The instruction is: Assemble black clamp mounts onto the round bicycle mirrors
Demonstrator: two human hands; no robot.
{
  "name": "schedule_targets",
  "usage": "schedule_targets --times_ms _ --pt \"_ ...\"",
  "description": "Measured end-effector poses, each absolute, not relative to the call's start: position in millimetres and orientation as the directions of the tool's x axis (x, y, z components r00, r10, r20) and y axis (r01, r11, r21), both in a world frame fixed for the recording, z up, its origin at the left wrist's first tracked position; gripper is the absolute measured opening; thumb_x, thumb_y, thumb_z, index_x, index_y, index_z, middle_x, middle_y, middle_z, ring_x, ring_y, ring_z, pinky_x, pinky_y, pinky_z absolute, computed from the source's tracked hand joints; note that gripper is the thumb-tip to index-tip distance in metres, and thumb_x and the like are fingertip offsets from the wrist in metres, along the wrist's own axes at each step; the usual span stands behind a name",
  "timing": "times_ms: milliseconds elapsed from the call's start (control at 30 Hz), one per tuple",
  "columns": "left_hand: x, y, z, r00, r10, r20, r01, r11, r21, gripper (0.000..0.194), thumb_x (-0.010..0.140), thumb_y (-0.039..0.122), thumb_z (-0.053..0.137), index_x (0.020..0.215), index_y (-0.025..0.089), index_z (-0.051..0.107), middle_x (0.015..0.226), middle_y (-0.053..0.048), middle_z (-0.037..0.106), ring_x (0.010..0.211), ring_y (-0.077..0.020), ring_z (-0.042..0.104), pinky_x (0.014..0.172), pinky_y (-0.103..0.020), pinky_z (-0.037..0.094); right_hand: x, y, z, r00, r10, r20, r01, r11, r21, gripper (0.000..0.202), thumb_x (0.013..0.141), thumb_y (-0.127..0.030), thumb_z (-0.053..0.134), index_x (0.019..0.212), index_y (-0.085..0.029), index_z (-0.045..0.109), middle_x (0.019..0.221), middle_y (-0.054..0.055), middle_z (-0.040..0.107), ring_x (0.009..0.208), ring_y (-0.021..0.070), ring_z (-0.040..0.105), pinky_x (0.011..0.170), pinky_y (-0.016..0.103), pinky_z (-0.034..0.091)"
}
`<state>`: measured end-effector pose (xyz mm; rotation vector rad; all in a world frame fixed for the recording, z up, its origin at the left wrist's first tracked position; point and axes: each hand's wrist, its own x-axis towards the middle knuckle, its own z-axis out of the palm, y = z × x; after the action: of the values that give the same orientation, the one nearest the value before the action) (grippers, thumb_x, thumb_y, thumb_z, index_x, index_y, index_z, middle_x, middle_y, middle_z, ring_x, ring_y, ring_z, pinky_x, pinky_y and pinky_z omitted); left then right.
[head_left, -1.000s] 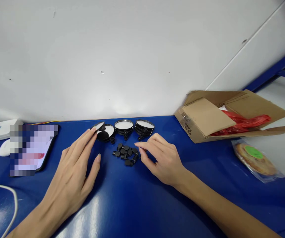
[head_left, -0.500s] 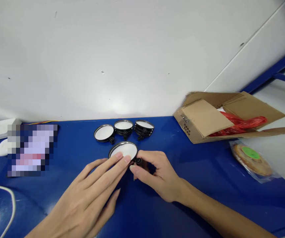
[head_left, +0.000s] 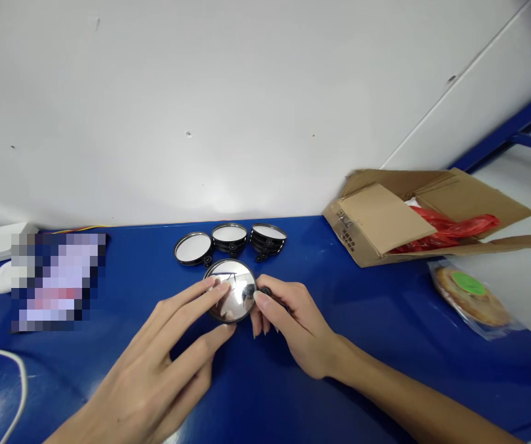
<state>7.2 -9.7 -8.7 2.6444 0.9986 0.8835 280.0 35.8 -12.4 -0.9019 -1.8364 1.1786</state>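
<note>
Tipped up toward the camera since half a second ago, the round mirror [head_left: 241,288] now shows a glossy reflection in place of plain white. Nearest, the left hand [head_left: 156,364] is fairly wide, fingertips on the mirror's face and thumb at its lower rim; I cannot tell whether it grips. The right hand [head_left: 298,327] is closed on the mirror's right edge, around its black stem [head_left: 266,291]. Both work above the blue tabletop [head_left: 265,394], with a white cable [head_left: 24,379] at far left. Beyond stand a wrapped pastry [head_left: 480,302] on the right and a blurred-out phone [head_left: 64,277] on the left. Just behind the held mirror, more round mirrors [head_left: 193,249] sit in three groups, left of an open cardboard box [head_left: 385,216]. Farthest is the pale wall [head_left: 265,111].
</note>
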Motion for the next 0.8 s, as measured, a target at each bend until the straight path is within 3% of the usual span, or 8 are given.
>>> schedule_targets --times_ms 200,367,500,667,800 --pt "13.5 -7.7 -7.9 0.476 0.657 0.584 0.549 -0.741 0.386 0.036 0.108 -0.001 0.069 0.138 0.018 0.067 0.172 -0.017 0.058 0.167 -0.0360 0.053 0.134 -0.052 0.053 283.1 34.9 -13.7 -0.543 0.791 0.282 0.192 0.444 -0.875 0.037 0.123 -0.033 0.047 0.091 -0.022 0.062 0.080 -0.003 0.066 0.069 0.0127 0.060 0.072 0.028 0.046" --pt "9.4 -5.7 -14.2 0.499 0.703 0.507 0.582 -0.705 0.405 0.067 0.113 0.014 0.071 0.175 0.018 0.045 0.180 -0.019 0.049 0.165 -0.0316 0.054 0.135 -0.046 0.052 280.4 35.0 -9.7 -0.667 0.665 0.335 0.180 0.581 -0.794 0.020 0.118 -0.026 0.049 0.101 -0.023 0.058 0.083 -0.003 0.063 0.069 0.0143 0.055 0.071 0.030 0.042" --pt "5.8 -6.5 -16.3 0.542 0.697 0.470 0.580 -0.715 0.390 0.076 0.116 0.018 0.068 0.184 0.020 0.035 0.181 -0.019 0.047 0.163 -0.0313 0.056 0.132 -0.043 0.054 281.0 34.7 -4.0 -0.727 0.618 0.300 0.226 0.627 -0.746 0.016 0.117 -0.025 0.048 0.105 -0.023 0.059 0.084 -0.003 0.058 0.072 0.0158 0.051 0.071 0.030 0.041" --pt "7.1 -11.5 -20.3 0.577 0.681 0.451 0.609 -0.726 0.318 0.068 0.115 0.014 0.067 0.179 0.025 0.046 0.179 -0.017 0.044 0.150 -0.0284 0.064 0.119 -0.039 0.065 278.1 31.1 -6.0 -0.771 0.574 0.275 0.242 0.663 -0.708 0.014 0.115 -0.021 0.049 0.109 -0.022 0.062 0.087 -0.002 0.062 0.072 0.0156 0.053 0.069 0.029 0.041" --pt "8.4 -16.0 -27.7 0.600 0.660 0.453 0.615 -0.742 0.267 0.063 0.113 0.014 0.066 0.174 0.022 0.052 0.171 -0.020 0.051 0.125 -0.0260 0.077 0.100 -0.037 0.072 274.1 26.8 -12.7 -0.793 0.534 0.294 0.247 0.722 -0.646 0.015 0.112 -0.020 0.052 0.108 -0.020 0.066 0.089 0.001 0.070 0.073 0.0172 0.060 0.067 0.030 0.043"
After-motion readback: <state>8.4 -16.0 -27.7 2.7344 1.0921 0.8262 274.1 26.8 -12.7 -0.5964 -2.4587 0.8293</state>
